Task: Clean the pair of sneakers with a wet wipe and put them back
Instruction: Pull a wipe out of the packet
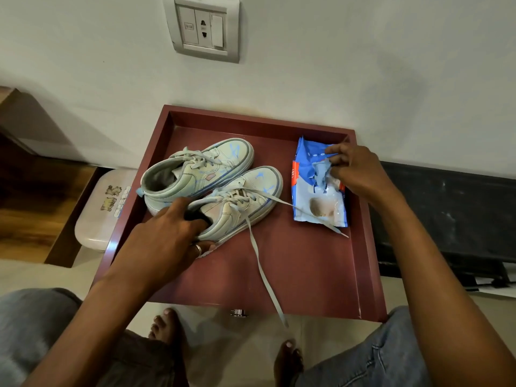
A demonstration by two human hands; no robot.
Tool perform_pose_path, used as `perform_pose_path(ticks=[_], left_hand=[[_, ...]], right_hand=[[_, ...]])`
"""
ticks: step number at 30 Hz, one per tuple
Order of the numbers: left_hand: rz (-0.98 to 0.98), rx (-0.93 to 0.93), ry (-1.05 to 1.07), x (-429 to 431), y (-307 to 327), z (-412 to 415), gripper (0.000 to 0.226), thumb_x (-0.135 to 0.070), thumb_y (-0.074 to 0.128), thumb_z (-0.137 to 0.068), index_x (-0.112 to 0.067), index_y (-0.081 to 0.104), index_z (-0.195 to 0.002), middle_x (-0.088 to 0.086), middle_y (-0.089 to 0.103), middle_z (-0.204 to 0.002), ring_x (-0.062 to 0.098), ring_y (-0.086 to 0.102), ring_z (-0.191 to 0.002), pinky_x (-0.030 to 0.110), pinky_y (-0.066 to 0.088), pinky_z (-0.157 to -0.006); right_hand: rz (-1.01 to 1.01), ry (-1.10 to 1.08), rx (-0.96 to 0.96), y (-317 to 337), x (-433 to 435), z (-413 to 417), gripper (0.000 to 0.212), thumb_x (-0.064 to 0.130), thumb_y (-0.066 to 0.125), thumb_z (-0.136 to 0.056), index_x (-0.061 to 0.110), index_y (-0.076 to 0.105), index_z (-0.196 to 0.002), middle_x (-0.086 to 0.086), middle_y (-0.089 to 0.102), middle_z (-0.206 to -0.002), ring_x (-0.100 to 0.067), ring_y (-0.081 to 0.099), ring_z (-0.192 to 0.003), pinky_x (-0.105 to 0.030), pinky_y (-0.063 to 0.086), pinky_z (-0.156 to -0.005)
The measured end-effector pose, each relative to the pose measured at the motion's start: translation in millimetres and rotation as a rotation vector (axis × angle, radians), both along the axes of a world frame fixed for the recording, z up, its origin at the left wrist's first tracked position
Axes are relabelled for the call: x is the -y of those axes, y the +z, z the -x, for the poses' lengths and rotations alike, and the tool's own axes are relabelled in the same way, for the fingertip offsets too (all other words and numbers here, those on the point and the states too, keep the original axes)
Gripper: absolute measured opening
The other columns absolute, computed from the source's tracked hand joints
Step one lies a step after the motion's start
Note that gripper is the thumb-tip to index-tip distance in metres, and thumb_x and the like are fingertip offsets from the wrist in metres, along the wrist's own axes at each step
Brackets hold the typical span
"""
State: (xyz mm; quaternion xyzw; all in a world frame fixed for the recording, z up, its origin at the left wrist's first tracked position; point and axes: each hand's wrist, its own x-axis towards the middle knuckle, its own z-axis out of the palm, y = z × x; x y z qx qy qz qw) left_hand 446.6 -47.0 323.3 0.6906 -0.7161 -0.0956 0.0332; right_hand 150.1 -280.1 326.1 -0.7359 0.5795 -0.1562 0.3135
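Note:
Two pale sneakers with light blue marks lie side by side in a dark red tray (307, 275). The far sneaker (195, 169) lies behind the near sneaker (240, 202). My left hand (167, 236) grips the near sneaker at its heel, fingers inside the opening and thumb under the sole. Its loose laces trail over the tray's front edge. At the tray's right lies a blue wet wipe pack (318, 196). My right hand (354, 169) pinches a wipe (321, 171) sticking out of the pack's top opening.
The tray stands against a white wall with a socket plate (205, 27). A pale plastic lid or stool (103, 210) sits left of the tray, beside wooden furniture (36, 191). A black low surface (446, 208) runs to the right. My knees and bare feet are below the tray.

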Motion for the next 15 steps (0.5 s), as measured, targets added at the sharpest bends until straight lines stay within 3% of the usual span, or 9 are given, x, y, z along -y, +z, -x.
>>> perform_pose_path(ticks=[2, 5, 8, 10, 12, 15], left_hand=[[-0.001, 0.003, -0.001, 0, 0, 0, 0.039, -0.038, 0.079, -0.082, -0.020, 0.073, -0.116, 0.012, 0.055, -0.128, 0.035, 0.065, -0.100, 0.046, 0.061, -0.059], [-0.004, 0.008, -0.003, 1, -1, -1, 0.039, -0.035, 0.081, -0.081, -0.019, 0.074, -0.115, 0.013, 0.056, -0.127, 0.035, 0.066, -0.099, 0.046, 0.061, -0.058], [-0.010, 0.007, -0.007, 0, -1, -1, 0.039, -0.033, 0.082, -0.080, -0.019, 0.074, -0.115, 0.013, 0.056, -0.128, 0.035, 0.066, -0.098, 0.045, 0.061, -0.058], [-0.009, 0.008, -0.010, 0, -1, -1, 0.038, -0.033, 0.082, -0.080, -0.019, 0.074, -0.115, 0.013, 0.056, -0.128, 0.034, 0.066, -0.097, 0.043, 0.061, -0.057], [-0.008, 0.008, -0.017, 1, -1, -1, 0.036, -0.033, 0.082, -0.081, -0.019, 0.074, -0.113, 0.013, 0.056, -0.126, 0.034, 0.066, -0.095, 0.043, 0.061, -0.056], [-0.010, 0.001, -0.023, 1, -2, -1, 0.034, -0.033, 0.082, -0.080, -0.018, 0.075, -0.110, 0.013, 0.056, -0.122, 0.034, 0.066, -0.092, 0.042, 0.060, -0.054]], right_hand=[[0.120, 0.039, -0.072, -6, -7, -9, 0.039, 0.012, 0.068, -0.086, 0.017, 0.062, -0.124, 0.004, 0.071, -0.104, -0.010, 0.063, -0.096, -0.015, 0.043, -0.076], [0.281, 0.148, -0.280, -26, -17, -22, 0.045, 0.030, 0.070, -0.085, 0.022, 0.059, -0.128, 0.004, 0.073, -0.109, -0.019, 0.063, -0.109, -0.037, 0.049, -0.090], [0.223, 0.205, -0.414, -30, -17, -22, 0.056, 0.035, 0.071, -0.084, 0.026, 0.052, -0.135, 0.002, 0.069, -0.119, -0.025, 0.058, -0.118, -0.044, 0.048, -0.095], [0.119, 0.215, -0.275, -22, -11, -16, 0.058, 0.019, 0.073, -0.083, 0.019, 0.052, -0.137, 0.000, 0.069, -0.119, -0.022, 0.060, -0.116, -0.038, 0.048, -0.097], [0.129, 0.182, -0.177, -14, -8, -9, 0.050, 0.005, 0.071, -0.082, 0.012, 0.058, -0.129, -0.003, 0.069, -0.117, -0.019, 0.062, -0.110, -0.024, 0.045, -0.092], [0.230, 0.178, -0.211, -12, -7, -5, 0.031, 0.005, 0.074, -0.079, 0.009, 0.069, -0.109, -0.005, 0.068, -0.111, -0.017, 0.062, -0.103, -0.019, 0.039, -0.083]])
